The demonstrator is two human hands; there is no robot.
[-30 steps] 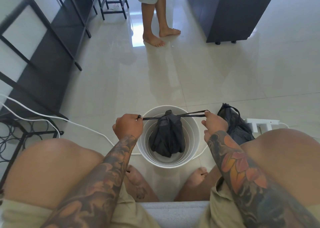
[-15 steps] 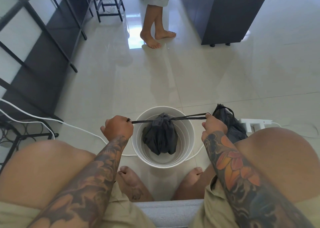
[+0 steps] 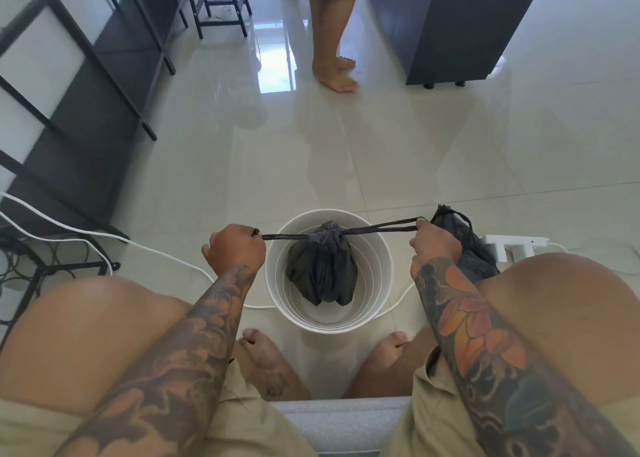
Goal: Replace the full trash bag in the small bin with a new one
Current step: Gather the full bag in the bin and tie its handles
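Looking down from the head camera, I see a white bin [image 3: 273,283] on the pale tile floor [image 3: 346,165], between two bare knees. A black bag [image 3: 320,273] sits inside the bin, cinched shut at its top. The bag's long axis runs from the gathered neck at the bin's far rim down toward the near wall, so the neck points away from me.

Two drawstring loops [image 3: 381,228] stretch out from that neck in a nearly level line across the bin's mouth, one to each side.

My left hand [image 3: 235,248] is just left of the bin, curled into a fist around the end of one loop, knuckles up, tattooed forearm angling back toward the left knee. My right hand [image 3: 434,245] is just right of the bin, fingers pressed together, pinching the end of the other loop, wrist bent slightly down.

A second black bag [image 3: 474,259] lies on the floor to the right of the bin, partly behind the right hand. A white power strip [image 3: 516,243] lies further right. Beyond the bin, another person's bare legs [image 3: 332,40] stand on the tile.
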